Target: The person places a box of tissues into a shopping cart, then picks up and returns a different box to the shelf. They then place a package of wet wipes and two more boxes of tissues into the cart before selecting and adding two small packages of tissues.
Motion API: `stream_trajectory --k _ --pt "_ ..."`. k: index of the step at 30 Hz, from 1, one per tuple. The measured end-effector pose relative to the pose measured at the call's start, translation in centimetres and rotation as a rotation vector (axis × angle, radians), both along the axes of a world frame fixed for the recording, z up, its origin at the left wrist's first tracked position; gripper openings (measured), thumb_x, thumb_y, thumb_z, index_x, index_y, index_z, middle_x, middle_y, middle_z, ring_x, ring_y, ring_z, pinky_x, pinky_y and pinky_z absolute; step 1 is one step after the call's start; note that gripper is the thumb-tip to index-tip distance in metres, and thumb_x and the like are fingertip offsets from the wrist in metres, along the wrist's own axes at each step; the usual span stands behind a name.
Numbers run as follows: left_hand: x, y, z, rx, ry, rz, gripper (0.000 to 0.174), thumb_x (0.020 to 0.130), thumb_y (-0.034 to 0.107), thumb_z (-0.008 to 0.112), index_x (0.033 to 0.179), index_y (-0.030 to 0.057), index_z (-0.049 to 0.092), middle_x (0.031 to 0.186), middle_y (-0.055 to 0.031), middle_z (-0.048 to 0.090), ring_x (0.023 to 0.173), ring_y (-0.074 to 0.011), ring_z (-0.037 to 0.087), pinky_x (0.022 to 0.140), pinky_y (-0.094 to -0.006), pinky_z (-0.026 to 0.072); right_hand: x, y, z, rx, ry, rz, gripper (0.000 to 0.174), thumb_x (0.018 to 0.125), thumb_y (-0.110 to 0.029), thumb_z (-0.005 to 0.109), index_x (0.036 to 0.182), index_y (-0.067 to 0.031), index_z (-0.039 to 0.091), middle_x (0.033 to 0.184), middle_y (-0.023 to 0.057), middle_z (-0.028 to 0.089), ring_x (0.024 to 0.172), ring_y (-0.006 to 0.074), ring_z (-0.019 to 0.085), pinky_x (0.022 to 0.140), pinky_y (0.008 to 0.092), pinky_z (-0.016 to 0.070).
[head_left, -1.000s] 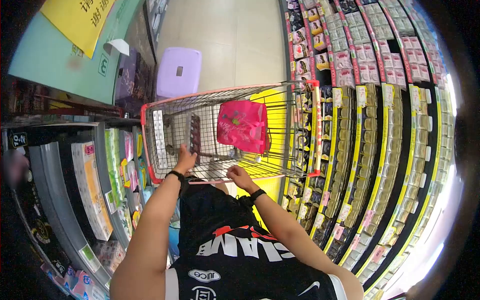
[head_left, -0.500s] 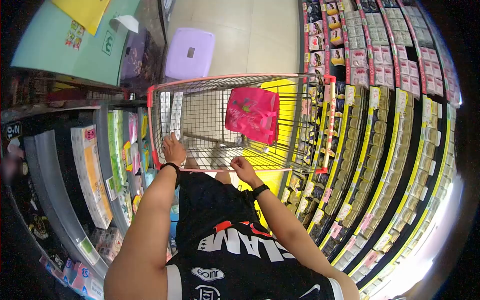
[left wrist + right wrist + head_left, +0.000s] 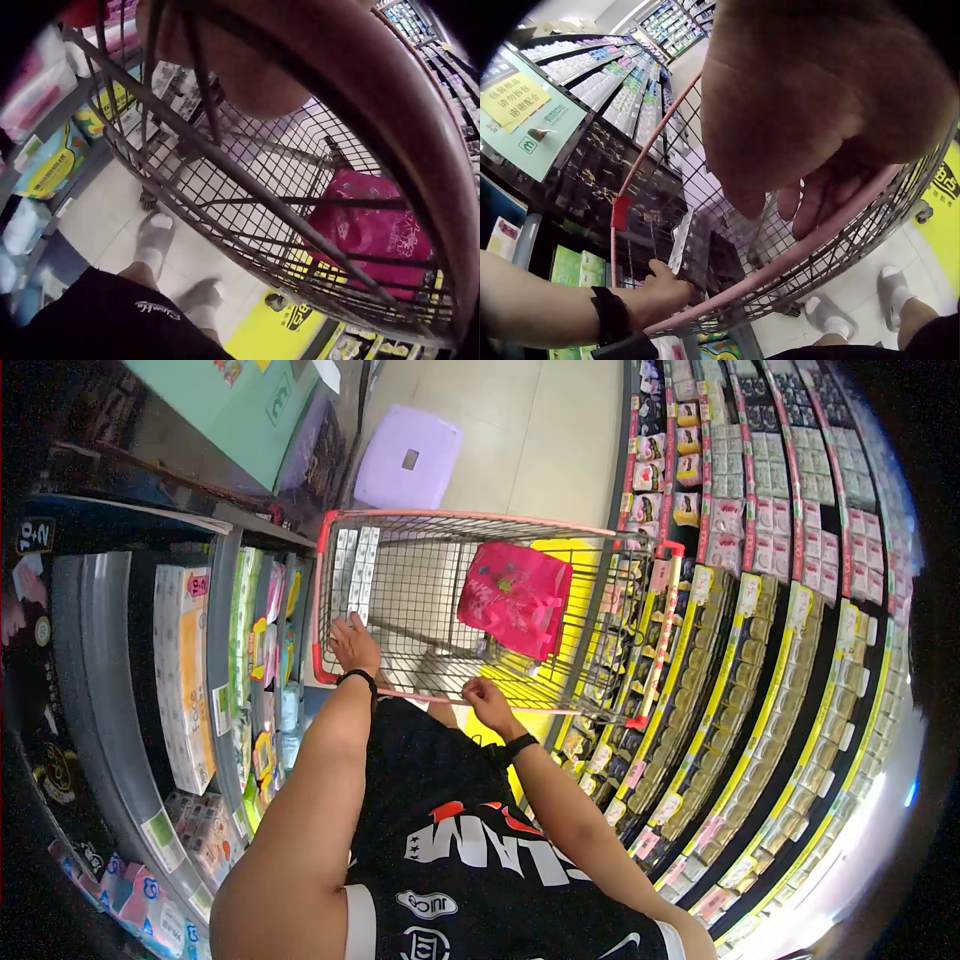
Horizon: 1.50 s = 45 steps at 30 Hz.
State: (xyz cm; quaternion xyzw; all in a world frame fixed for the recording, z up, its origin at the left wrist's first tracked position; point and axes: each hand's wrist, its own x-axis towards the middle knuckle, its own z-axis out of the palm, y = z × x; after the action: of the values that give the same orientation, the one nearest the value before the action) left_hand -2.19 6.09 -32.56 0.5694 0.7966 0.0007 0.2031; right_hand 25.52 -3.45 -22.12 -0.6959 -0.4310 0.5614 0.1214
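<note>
Two long white packs (image 3: 356, 575) with a repeated dark print lie side by side at the left end of the shopping cart (image 3: 420, 520). My left hand (image 3: 355, 645) reaches over the near rim, its fingers at the near end of these packs. In the right wrist view, the same left hand (image 3: 664, 292) is beside a pack (image 3: 682, 244). My right hand (image 3: 488, 702) hangs loosely curled at the cart's near rim, holding nothing. A bright pink bag (image 3: 515, 598) with printed lettering lies toward the right of the cart.
Shelves of packaged goods (image 3: 185, 670) line the left side. Rows of small packets and jars (image 3: 745, 690) fill the shelves at right. A lilac stool (image 3: 408, 458) stands on the floor beyond the cart, near a green display panel (image 3: 240, 420).
The left hand held a pack upright on its dark side, then laid it flat beside the other white pack. The two packs now lie closer together. The right hand stays near the rim.
</note>
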Motion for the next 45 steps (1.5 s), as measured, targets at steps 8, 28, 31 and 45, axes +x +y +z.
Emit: stream_trajectory --k 8,28,31,45 --pt "1.0 1.4 -1.3 -0.163 -0.009 0.163 0.051 0.078 0.009 0.072 0.119 0.0053 0.042 0.134 -0.0182 0.04 0.129 -0.0358 0.037 0.099 -0.0541 0.0383 0.8 0.0 -0.6 -0.109 0.037 0.017 0.026 0.091 -0.017 0.061 0.11 0.0005 0.058 0.093 0.0095 0.064 0.088 0.0197 0.064 0.081 0.0334 0.0517" --pt "0.6 0.8 -0.4 -0.246 0.041 0.214 0.055 0.078 0.021 0.074 0.124 0.005 0.048 0.128 -0.0149 0.048 0.125 -0.0312 0.042 0.101 -0.0465 0.039 0.0 -0.4 0.7 -0.051 0.054 -0.063 0.024 0.092 -0.018 0.064 0.108 -0.001 0.06 0.092 0.0092 0.066 0.085 0.0173 0.064 0.077 0.0312 0.0519" --pt "0.2 0.7 -0.8 -0.248 0.019 0.186 0.046 0.077 0.019 0.073 0.119 0.0045 0.058 0.124 -0.0133 0.052 0.124 -0.0319 0.044 0.102 -0.0464 0.0385 -0.4 -0.1 1.0 -0.055 -0.033 0.013 0.02 0.093 -0.014 0.064 0.106 0.0005 0.059 0.092 0.0072 0.065 0.086 0.0158 0.061 0.08 0.0292 0.05" --pt "-2.4 7.6 -4.7 -0.69 -0.647 -0.567 0.036 0.087 0.03 0.066 0.113 0.0061 0.068 0.115 -0.0187 0.067 0.109 -0.0321 0.062 0.093 -0.044 0.0489 -1.2 0.4 1.7 -0.047 -0.121 0.065 0.03 0.088 -0.022 0.069 0.108 -0.0009 0.062 0.091 0.0113 0.068 0.084 0.0211 0.065 0.077 0.0331 0.052"
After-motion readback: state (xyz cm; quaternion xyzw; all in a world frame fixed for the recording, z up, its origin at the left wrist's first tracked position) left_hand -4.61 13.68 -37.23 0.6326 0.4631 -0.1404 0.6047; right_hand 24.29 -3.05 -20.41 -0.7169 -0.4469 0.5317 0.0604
